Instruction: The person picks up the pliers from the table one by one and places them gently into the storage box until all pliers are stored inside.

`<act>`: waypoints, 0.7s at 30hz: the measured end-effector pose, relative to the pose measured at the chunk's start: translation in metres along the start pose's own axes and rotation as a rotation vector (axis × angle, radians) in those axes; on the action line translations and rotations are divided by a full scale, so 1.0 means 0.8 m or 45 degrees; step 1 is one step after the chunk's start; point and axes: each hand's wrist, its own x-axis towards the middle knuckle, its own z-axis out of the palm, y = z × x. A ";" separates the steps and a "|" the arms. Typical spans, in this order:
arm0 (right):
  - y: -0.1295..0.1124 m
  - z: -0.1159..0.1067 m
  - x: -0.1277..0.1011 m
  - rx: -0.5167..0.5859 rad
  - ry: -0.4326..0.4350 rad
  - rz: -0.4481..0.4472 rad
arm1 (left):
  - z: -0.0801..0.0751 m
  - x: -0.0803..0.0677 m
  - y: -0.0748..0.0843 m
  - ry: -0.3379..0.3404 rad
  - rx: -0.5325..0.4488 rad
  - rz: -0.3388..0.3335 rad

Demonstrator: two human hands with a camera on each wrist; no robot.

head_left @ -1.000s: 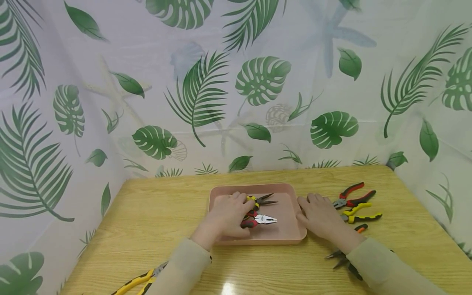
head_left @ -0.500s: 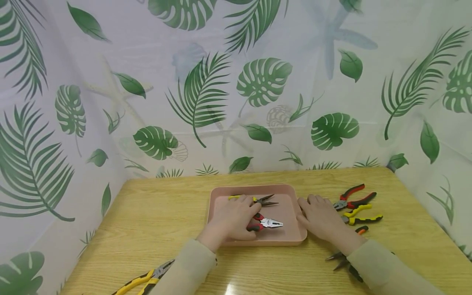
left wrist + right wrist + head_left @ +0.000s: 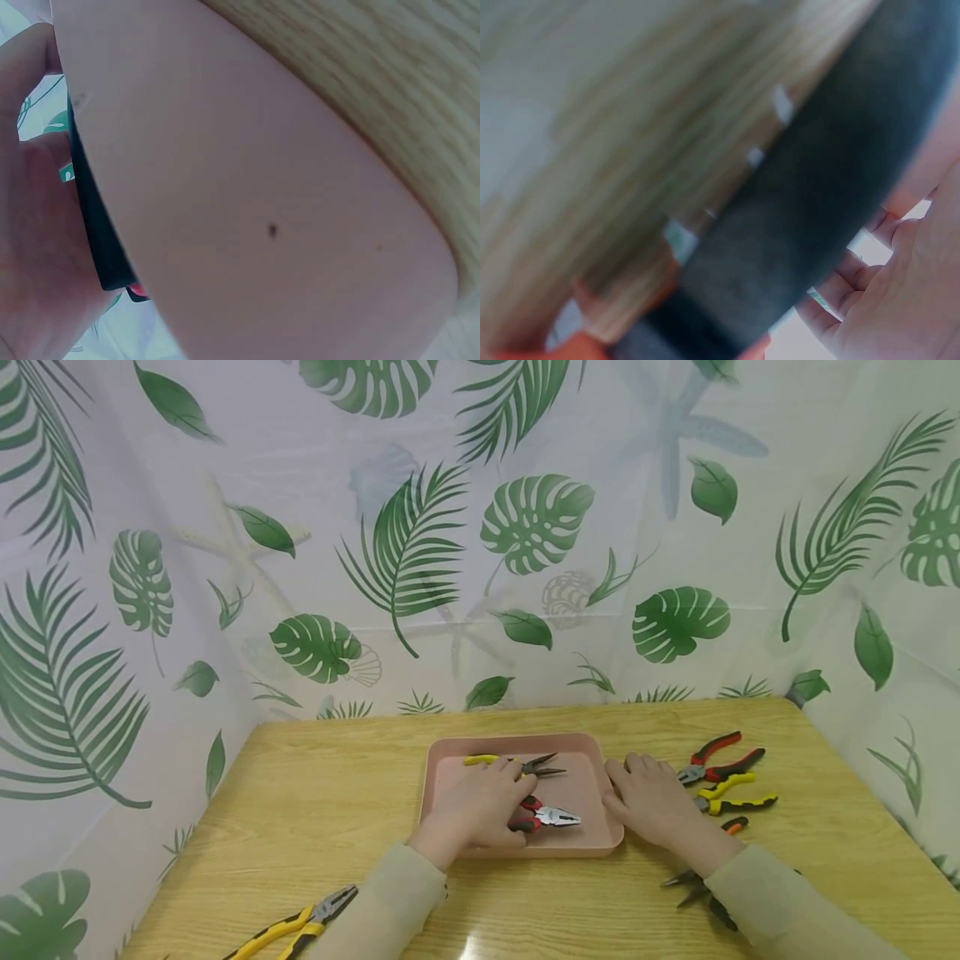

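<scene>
My left hand (image 3: 483, 806) reaches into a pink tray (image 3: 450, 750) and grips a pair of red-and-black combination pliers (image 3: 557, 817), silver jaws pointing right. Its palm hides most of their handles. In the left wrist view the tray wall (image 3: 270, 150) covers much of the frame, with a dark handle (image 3: 101, 225) beside the left hand (image 3: 45, 247). Behind, yellow-handled long-nose pliers (image 3: 542, 766) lie in the tray, partly covered by the fingers. My right hand (image 3: 648, 802) holds the tray's right rim; in the right wrist view its fingers (image 3: 840, 289) are bent.
Right of the tray lie red-and-black pliers (image 3: 716, 760), yellow-and-black pliers (image 3: 735, 795) and orange-handled pliers (image 3: 735, 825). Dark-tipped pliers (image 3: 697, 887) lie partly under the right sleeve. Yellow long-nose pliers (image 3: 315, 918) lie at front left. A leaf-print cloth (image 3: 525, 568) stands behind the wooden table (image 3: 322, 793).
My left hand has shifted right within the tray, carrying the red-and-black combination pliers rightward and slightly nearer. More of the yellow handle behind shows. My right hand stays at the rim.
</scene>
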 end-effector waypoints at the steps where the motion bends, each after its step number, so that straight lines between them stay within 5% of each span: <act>1: 0.000 0.000 0.000 0.000 0.000 0.001 | 0.000 0.000 0.000 -0.004 0.000 -0.001; 14: 0.000 -0.001 0.000 0.018 -0.010 -0.006 | 0.003 0.004 -0.003 -0.031 -0.020 0.013; 21: 0.000 -0.002 0.000 0.013 -0.019 0.004 | 0.008 0.005 -0.006 0.043 -0.034 0.045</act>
